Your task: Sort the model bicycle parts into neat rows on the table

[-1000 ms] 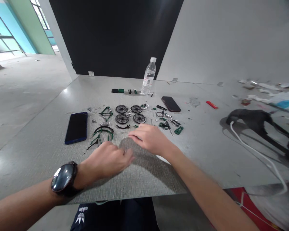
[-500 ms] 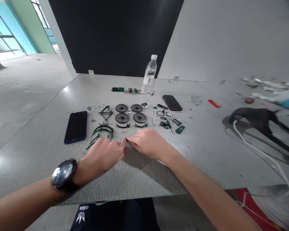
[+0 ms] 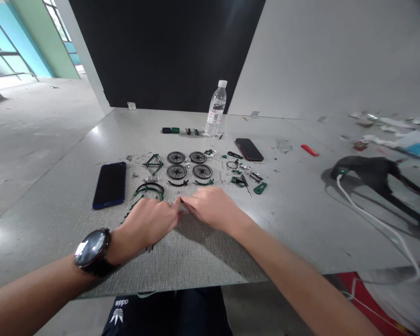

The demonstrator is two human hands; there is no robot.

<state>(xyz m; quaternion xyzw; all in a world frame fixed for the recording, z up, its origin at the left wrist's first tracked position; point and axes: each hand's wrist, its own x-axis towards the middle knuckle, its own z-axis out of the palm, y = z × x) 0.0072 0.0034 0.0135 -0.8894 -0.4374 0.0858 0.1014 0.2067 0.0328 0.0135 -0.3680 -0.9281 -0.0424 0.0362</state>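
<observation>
My left hand (image 3: 156, 217), a watch on its wrist, is curled with the index fingertip on the table. From the other side, my right hand (image 3: 208, 205) is also curled, its fingertips meeting the left index finger. Anything between them is too small or hidden to make out. Tiny silvery parts (image 3: 178, 192) lie just beyond the fingertips. Farther back are several spoked toy bicycle wheels, such as this wheel (image 3: 177, 171), with curved mudguards (image 3: 178, 183) in front of them. A green and black bicycle frame (image 3: 154, 164) lies left of the wheels. Curved green and black parts (image 3: 150, 189) are partly covered by my left hand.
Left of the parts lies a blue-edged phone (image 3: 109, 185); another phone (image 3: 249, 149) is at the back right. A water bottle (image 3: 217, 108) stands near the dark panel. Small parts and a screwdriver (image 3: 247, 185) lie right of the wheels. A black device (image 3: 367, 175) trails a white cable.
Both hands have moved very slightly up and left in the view, fingertips still together. The whole scene shifts a little left with the camera. A dark part now shows below my left hand.
</observation>
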